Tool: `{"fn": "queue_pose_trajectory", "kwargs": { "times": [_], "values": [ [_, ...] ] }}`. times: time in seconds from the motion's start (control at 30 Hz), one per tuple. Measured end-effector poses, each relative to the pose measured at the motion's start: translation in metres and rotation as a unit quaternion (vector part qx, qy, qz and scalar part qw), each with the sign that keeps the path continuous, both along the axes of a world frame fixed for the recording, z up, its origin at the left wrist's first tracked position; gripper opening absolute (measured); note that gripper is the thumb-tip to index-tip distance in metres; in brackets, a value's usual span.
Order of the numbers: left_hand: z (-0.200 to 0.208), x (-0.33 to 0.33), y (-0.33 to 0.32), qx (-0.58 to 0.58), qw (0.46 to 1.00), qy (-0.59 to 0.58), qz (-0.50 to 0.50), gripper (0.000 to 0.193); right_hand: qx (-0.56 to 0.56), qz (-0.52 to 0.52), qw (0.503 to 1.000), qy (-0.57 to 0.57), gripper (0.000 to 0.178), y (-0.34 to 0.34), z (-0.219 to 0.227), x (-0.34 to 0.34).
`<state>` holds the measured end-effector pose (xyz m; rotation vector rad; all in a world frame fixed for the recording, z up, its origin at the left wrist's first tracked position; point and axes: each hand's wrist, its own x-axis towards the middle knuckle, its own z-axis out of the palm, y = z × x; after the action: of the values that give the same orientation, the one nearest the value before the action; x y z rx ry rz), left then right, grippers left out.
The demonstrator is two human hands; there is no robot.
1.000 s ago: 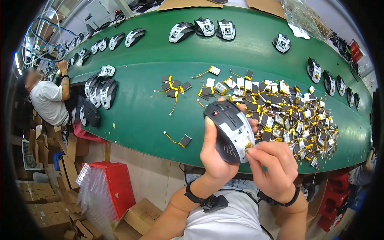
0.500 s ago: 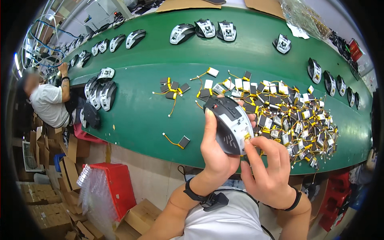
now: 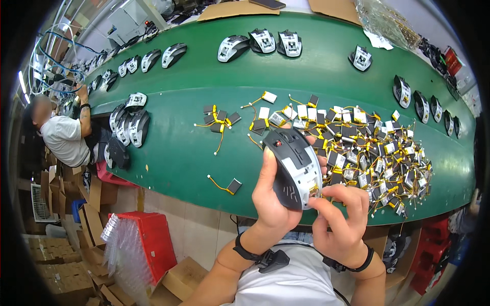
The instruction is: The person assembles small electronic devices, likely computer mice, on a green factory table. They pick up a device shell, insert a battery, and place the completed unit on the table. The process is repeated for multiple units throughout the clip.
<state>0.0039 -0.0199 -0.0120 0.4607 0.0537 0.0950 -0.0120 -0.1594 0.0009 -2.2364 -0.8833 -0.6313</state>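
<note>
My left hand (image 3: 273,196) grips a black and grey computer mouse shell (image 3: 294,166), held upright over the near edge of the green table (image 3: 178,148). My right hand (image 3: 343,217) pinches at the shell's lower right corner, where a small yellow-wired part shows. Just beyond the hands lies a big heap of small flat batteries with yellow wires (image 3: 380,153). One loose battery (image 3: 232,185) lies to the left of my left hand.
More mouse shells stand in rows along the far edge (image 3: 263,43), at the right (image 3: 421,104) and stacked at the left (image 3: 130,125). A person in a white shirt (image 3: 64,137) sits at the left. A red crate (image 3: 148,242) and cardboard boxes (image 3: 51,265) are below.
The mouse shell and both hands have dropped slightly toward me. My right hand has shifted up against the shell's lower corner.
</note>
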Motion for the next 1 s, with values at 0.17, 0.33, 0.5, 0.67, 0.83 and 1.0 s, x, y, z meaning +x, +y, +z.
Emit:
{"fn": "queue_pose_trajectory", "kwargs": {
  "times": [0.17,0.33,0.5,0.67,0.83,1.0],
  "values": [
    [0.0,0.008,0.011,-0.065,0.994,-0.029,-0.079,0.058,0.123,0.077,0.979,0.146,0.041,-0.006,0.007,0.005],
    [0.016,0.025,0.034,-0.027,0.984,-0.017,-0.176,0.067,0.095,0.044,0.984,0.147,0.028,-0.039,0.016,0.02],
    [0.059,0.099,0.046,0.288,0.939,-0.027,-0.187,0.05,-0.072,-0.012,0.991,0.11,0.017,-0.09,0.046,0.062],
    [0.024,0.254,0.011,0.526,0.84,0.046,-0.128,0.034,-0.17,-0.083,0.966,0.176,0.016,-0.139,0.04,0.121],
    [-0.055,0.333,-0.021,0.599,0.79,0.013,-0.13,0.04,-0.171,-0.197,0.956,0.133,0.013,-0.196,0.006,0.191],
    [-0.037,0.315,-0.05,0.899,0.412,-0.043,0.141,0.033,-0.218,-0.106,0.953,0.179,0.017,-0.169,0.011,0.193]
  ]
}}
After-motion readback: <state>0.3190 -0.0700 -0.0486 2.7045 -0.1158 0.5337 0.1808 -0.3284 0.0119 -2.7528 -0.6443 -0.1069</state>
